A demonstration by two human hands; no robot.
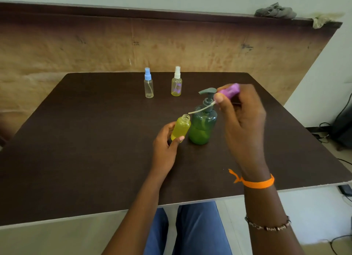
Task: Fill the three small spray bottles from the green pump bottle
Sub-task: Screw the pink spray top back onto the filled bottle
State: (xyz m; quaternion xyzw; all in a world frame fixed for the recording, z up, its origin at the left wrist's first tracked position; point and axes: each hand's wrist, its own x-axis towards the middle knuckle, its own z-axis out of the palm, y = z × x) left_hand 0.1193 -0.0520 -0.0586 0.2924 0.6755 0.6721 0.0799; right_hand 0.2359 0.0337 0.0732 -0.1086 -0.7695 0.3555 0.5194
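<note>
item 1: dark brown worktop (95,150), seen from above by a seated person; blue trouser legs show below its near edge.

item 2: green pump bottle (202,125), upright near the middle of the worktop, grey pump head on top, green liquid filling roughly its lower half.

item 3: open spray bottle (181,128), uncapped, filled with yellow liquid, tilted slightly, just left of the pump bottle and touching or nearly touching it. left hand (164,146) grasps it at the lower body, thumb in front, fingers behind.

item 4: purple spray cap (229,91), with its pale dip tube curving down and left toward the open bottle's neck, the tube end just above and right of the mouth. right hand (242,117) pinches the cap between thumb and fingertips, held up beside the pump head. orange band and a beaded bracelet on the right forearm.

item 5: spray bottle with blue cap (148,84), upright at the far side of the worktop, looks clear.

item 6: spray bottle with white cap (176,83), upright just right of item 5, a little yellow liquid at its bottom.
</note>
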